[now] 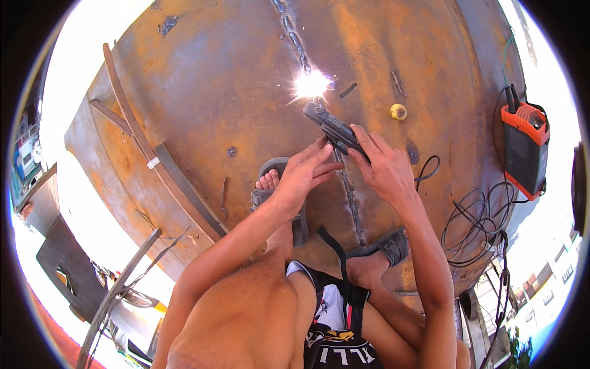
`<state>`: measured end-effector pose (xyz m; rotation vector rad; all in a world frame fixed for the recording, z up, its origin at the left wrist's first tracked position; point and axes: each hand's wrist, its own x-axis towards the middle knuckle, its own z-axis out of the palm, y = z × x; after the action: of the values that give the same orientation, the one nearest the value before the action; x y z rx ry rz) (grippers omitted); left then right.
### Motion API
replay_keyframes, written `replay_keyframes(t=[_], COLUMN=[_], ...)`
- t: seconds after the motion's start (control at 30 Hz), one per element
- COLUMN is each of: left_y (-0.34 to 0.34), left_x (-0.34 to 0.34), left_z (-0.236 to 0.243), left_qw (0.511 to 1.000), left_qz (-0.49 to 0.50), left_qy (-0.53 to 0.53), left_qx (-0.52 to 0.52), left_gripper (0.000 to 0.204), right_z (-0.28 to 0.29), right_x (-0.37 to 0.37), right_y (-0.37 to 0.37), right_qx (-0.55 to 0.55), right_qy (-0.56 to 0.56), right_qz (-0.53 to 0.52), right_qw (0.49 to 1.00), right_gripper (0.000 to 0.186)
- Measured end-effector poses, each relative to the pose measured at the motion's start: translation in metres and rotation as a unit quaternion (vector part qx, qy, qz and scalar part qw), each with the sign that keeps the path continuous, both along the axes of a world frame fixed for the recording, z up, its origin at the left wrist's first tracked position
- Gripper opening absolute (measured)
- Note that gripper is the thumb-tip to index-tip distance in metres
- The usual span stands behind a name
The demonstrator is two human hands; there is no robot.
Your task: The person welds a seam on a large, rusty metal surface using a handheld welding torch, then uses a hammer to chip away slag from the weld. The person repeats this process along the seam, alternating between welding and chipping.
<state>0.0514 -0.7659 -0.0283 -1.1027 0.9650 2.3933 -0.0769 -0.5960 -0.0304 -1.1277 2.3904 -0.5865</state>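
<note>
My right hand (385, 166) is closed round a black welding electrode holder (337, 130), which points up and to the left. Just beyond its head burns a blinding white welding arc (312, 83) with sparks; the glare hides the electrode tip. Beside the holder's lower side, my left hand (305, 170) has its fingers stretched out and apart, the fingertips at or very near the holder. A rough weld bead (351, 200) runs along the seam of the rusty curved steel plate (203, 80), both below my hands and past the arc.
An orange and black welding machine (527, 147) stands at the right, above coiled black cable (476, 224). A yellow round object (398, 111) and a short dark rod (348, 90) lie near the arc. Long curved strips (144, 144) rest left. My sandalled feet stand on the plate.
</note>
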Motion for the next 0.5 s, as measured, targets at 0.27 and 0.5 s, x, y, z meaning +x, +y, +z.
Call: replay_keyframes(t=[0.27, 0.5], left_y=[0.002, 0.002], left_x=[0.002, 0.005], left_z=[-0.002, -0.007], left_qw=[1.000, 1.000], left_qz=[0.005, 0.007], left_qy=[0.000, -0.002], left_qx=[0.009, 0.016], left_gripper=[0.075, 0.076], right_z=[-0.001, -0.003], right_x=[-0.001, 0.000], right_y=[0.002, 0.003], right_qx=[0.004, 0.002], right_qy=[0.003, 0.002], right_qz=[0.005, 0.008], right_qw=[1.000, 1.000], right_gripper=[0.048, 0.047])
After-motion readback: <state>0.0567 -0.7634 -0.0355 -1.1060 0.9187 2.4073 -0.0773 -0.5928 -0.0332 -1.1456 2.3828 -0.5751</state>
